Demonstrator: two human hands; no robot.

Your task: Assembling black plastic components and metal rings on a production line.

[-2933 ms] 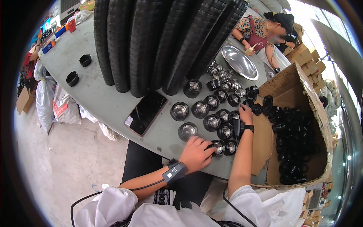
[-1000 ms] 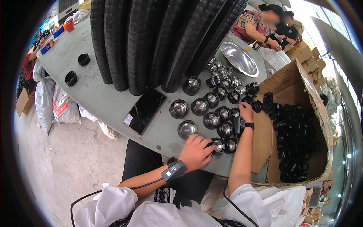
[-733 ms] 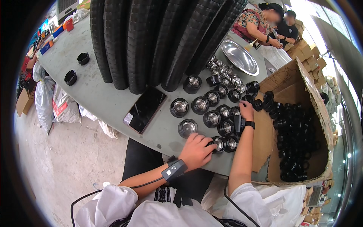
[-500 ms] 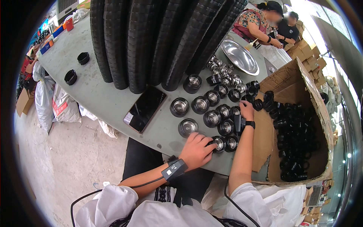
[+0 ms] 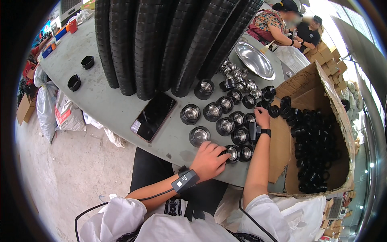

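Black round caps with shiny metal inserts stand in rough rows on the grey table. My left hand (image 5: 207, 162) is closed at the near end of them, thumb and forefinger against the side and rim of one black cap (image 5: 232, 153). Another black cap (image 5: 245, 153) touches that one on the right. To the right of the rows is my right hand (image 5: 263, 117), its fingers bent and bunched beside a cap (image 5: 250, 118); whatever they hold is hidden. A wider cap (image 5: 199, 136) sits just beyond my left fingers. Both wrists wear strapped black devices.
Tall black ribbed stacks (image 5: 147, 52) rise at the back, with a phone (image 5: 154, 117) before them. Loose metal pieces (image 5: 238, 74) lie near a steel dish (image 5: 254, 60). A cardboard box (image 5: 342, 137) of black rings stands right. Two people work at the far right.
My hands and the caps have barely moved; the whole view has shifted very slightly. At the far right, the two people's arms and heads have changed position.
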